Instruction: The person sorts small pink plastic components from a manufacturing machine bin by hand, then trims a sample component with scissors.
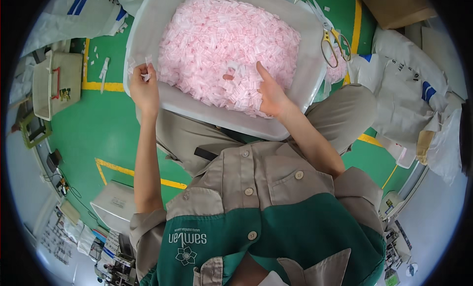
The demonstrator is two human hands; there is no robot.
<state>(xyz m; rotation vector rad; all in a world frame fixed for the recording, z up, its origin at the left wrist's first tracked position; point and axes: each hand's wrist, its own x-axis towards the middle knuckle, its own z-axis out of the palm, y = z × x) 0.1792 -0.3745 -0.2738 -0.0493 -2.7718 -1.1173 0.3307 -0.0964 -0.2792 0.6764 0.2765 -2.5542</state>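
Observation:
A large white plastic tub (310,44) in front of me holds a heap of small pink-and-clear plastic pieces (217,44). Over its left rim, my left hand (145,89) is closed, pinching a few small clear plastic pieces (148,60) that stick up past the fingertips. My right hand (272,95) is sunk in the near right part of the heap, thumb raised and fingers cupped under a handful of the pieces. Most of its fingers are covered; one fingertip shows through.
Large yellow-handled scissors (334,42) lie at the tub's right rim, by a clear bag of pink pieces (336,67). White sacks (394,84) lie on the right, another sack (74,20) at far left. A beige bin (61,84) stands left on the green floor (84,138).

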